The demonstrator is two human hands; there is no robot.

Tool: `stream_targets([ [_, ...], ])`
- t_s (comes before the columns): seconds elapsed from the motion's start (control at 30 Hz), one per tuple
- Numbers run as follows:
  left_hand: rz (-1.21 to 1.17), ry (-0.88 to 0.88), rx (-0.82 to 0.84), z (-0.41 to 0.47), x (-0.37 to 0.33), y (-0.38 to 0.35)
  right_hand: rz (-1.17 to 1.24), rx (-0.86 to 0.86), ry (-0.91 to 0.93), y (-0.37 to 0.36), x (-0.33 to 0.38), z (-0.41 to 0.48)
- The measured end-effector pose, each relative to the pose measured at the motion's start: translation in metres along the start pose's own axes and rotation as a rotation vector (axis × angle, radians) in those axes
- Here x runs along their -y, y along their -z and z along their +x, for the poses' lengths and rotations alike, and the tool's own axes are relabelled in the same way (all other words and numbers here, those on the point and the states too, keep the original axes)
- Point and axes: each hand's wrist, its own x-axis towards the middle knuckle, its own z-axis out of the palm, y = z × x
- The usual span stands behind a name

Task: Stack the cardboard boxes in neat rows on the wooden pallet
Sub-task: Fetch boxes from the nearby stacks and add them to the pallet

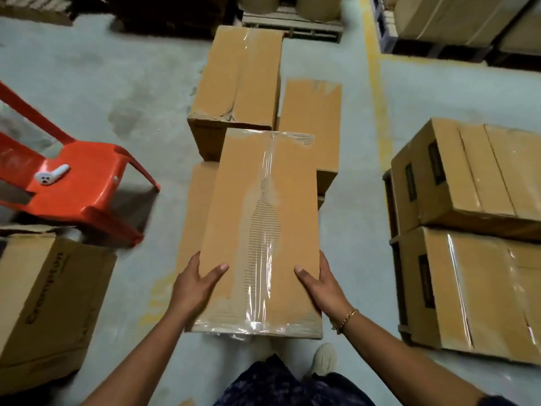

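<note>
A grey concrete warehouse floor [117,83] is seen from above, crossed by a worn yellow line [377,98], with a red plastic chair [82,194] to the left. A long taped cardboard box [263,215] is held in the air at the centre, its long axis running straight away from the person. It is gripped at its near end only. The left hand [193,282] is clamped on the left edge and the right hand [322,285] on the right edge, at about the same distance along the box. Each thumb is laid flat on the top face, and the fingers [195,259] are wrapped down the sides.

Directly beneath and beyond the far end, a cluster of similar boxes [240,77] is stacked with their long sides in the same direction. Two larger boxes [468,177] lie well apart to the right. A pallet under the central cluster cannot be made out. The far end is judged the part to be lowered first, since both hands are at the near end.
</note>
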Motion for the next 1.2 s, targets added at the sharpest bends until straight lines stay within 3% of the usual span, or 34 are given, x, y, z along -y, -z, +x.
stream_targets([
  [0.27, 0.033, -0.173, 0.145, -0.040, -0.079, -0.109, 0.160, -0.314, 0.011, 0.117, -0.047, -0.059],
  [0.53, 0.093, -0.354, 0.359, -0.128, -0.143, -0.270, 0.356, -0.626, 0.039, 0.252, -0.141, -0.170],
  [0.9, 0.231, -0.490, 0.561, -0.286, -0.207, -0.491, 0.392, -0.887, -0.061, 0.434, -0.274, -0.326],
  [1.2, 0.334, -0.538, 0.719, -0.342, -0.264, -0.640, 0.451, -1.000, -0.150, 0.552, -0.352, -0.362],
])
